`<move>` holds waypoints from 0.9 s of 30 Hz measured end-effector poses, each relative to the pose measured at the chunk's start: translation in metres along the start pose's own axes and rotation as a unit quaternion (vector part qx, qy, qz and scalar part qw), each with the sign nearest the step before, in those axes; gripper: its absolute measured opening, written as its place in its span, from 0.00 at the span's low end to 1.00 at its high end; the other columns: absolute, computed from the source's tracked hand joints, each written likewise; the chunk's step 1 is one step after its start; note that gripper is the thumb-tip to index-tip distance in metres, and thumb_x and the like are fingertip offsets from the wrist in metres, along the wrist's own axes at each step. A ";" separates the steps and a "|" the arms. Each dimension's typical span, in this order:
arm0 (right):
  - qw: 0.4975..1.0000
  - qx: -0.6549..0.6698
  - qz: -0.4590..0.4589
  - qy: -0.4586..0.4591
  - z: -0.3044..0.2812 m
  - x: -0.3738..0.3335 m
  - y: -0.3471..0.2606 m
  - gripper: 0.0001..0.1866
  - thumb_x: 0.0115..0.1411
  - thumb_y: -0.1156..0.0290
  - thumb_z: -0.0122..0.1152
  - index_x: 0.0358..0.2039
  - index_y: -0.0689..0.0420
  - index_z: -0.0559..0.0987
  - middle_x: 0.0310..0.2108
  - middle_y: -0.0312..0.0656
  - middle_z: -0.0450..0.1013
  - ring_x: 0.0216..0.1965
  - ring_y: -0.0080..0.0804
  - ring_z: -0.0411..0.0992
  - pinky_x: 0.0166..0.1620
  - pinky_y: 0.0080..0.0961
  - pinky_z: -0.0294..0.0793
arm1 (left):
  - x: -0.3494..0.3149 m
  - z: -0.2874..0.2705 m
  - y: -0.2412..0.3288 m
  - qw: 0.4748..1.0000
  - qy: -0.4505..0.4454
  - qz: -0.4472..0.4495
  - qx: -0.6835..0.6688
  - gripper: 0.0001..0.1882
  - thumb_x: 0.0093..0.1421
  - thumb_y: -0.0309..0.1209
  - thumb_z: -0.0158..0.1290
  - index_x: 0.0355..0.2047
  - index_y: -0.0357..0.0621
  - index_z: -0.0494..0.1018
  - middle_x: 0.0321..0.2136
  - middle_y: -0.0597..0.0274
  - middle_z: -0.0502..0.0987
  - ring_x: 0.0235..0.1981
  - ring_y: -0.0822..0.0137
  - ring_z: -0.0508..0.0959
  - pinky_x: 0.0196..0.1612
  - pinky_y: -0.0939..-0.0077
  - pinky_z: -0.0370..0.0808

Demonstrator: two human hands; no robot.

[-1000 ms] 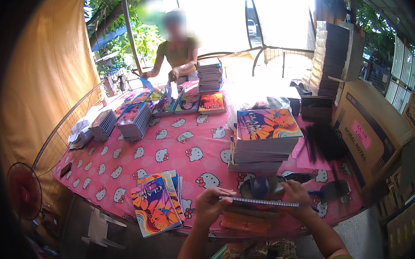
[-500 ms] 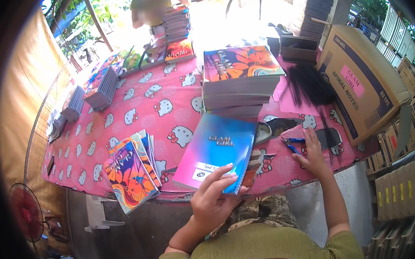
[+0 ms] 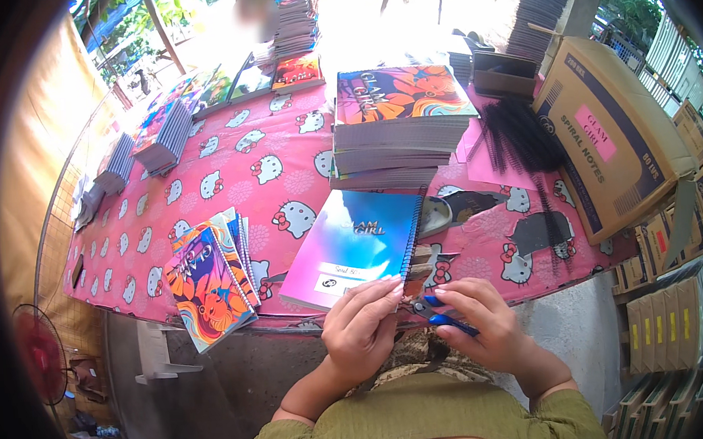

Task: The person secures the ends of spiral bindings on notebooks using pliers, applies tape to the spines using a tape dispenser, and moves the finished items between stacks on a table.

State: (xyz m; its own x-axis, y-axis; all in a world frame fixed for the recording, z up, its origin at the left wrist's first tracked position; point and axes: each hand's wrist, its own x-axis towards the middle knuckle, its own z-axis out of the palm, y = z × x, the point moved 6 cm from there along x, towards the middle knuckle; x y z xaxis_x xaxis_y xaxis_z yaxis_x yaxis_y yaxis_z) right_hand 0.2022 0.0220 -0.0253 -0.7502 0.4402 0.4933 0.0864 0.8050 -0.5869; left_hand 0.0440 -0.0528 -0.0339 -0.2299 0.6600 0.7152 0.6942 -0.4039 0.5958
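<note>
A pink-and-blue spiral notebook [image 3: 351,247] lies on the table in front of me, its coil along the right side. My left hand [image 3: 361,330] pinches the lower right corner of this notebook, by the end of the coil. Blue-handled pliers [image 3: 452,323] are in my right hand [image 3: 488,327], with fingers round the handles. Their jaws point left, at the coil end near my left fingertips; whether they touch the wire cannot be told. To the left rests a small pile of orange-and-purple notebooks [image 3: 212,286], partly over the table edge.
Behind the notebook stands a tall notebook stack [image 3: 403,141]. Loose black coils [image 3: 522,139] lie on pink sheets beside a large cardboard box [image 3: 613,138]. More notebook stacks [image 3: 160,138] line the far left of the pink tablecloth [image 3: 231,190]. A fan [image 3: 39,351] stands at lower left.
My right hand has picked up the pliers from the table and brought them left to the notebook's corner. My left hand stays at that corner. The person across the table has bent or moved.
</note>
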 end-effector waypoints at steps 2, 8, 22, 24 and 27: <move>1.000 0.005 0.005 -0.006 0.001 0.003 -0.002 0.25 0.52 0.71 0.68 0.49 0.64 0.73 0.44 0.50 0.71 0.45 0.49 0.70 0.49 0.42 0.70 | 0.002 -0.002 0.001 1.000 0.007 0.004 0.004 0.18 0.42 0.10 0.57 0.36 0.34 0.77 0.36 0.50 0.80 0.38 0.55 0.81 0.40 0.68 0.79; 0.969 0.166 0.133 -0.122 0.014 0.007 0.010 0.20 0.55 0.71 0.64 0.47 0.66 0.75 0.40 0.49 0.75 0.40 0.43 0.75 0.46 0.33 0.73 | -0.004 -0.007 -0.003 0.999 0.026 0.021 -0.002 0.18 0.41 0.12 0.57 0.36 0.35 0.77 0.36 0.50 0.80 0.37 0.54 0.81 0.41 0.67 0.78; 0.950 -0.117 0.264 0.120 -0.022 -0.038 0.159 0.19 0.56 0.68 0.63 0.47 0.59 0.75 0.48 0.49 0.71 0.50 0.40 0.70 0.55 0.39 0.66 | -0.071 -0.208 -0.087 0.791 0.599 -0.105 -0.062 0.12 0.61 0.29 0.57 0.32 0.44 0.62 0.35 0.59 0.73 0.36 0.74 0.72 0.43 0.79 0.72; 0.916 -0.297 0.261 0.061 -0.005 -0.055 0.173 0.22 0.54 0.62 0.65 0.48 0.58 0.75 0.53 0.51 0.67 0.56 0.45 0.65 0.58 0.47 0.59 | -0.119 -0.246 -0.116 0.790 0.587 -0.180 -0.002 0.11 0.61 0.28 0.56 0.31 0.43 0.63 0.36 0.57 0.74 0.38 0.72 0.73 0.46 0.76 0.70; 0.933 -0.321 0.147 0.074 0.012 -0.018 0.118 0.29 0.52 0.53 0.65 0.50 0.56 0.74 0.59 0.51 0.61 0.62 0.49 0.56 0.62 0.56 0.49 | -0.173 -0.268 -0.146 0.776 0.532 -0.319 0.113 0.10 0.60 0.24 0.55 0.31 0.41 0.62 0.42 0.48 0.75 0.44 0.67 0.73 0.50 0.71 0.69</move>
State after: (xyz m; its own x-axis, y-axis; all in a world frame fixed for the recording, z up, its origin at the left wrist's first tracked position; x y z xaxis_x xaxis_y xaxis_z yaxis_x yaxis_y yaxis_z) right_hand 0.2182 0.1044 -0.1116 -0.5371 0.6918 0.4827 0.6848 0.6917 -0.2293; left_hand -0.2007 -0.2774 -0.1468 -0.9261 -0.2645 0.2691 0.2814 -0.0091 0.9595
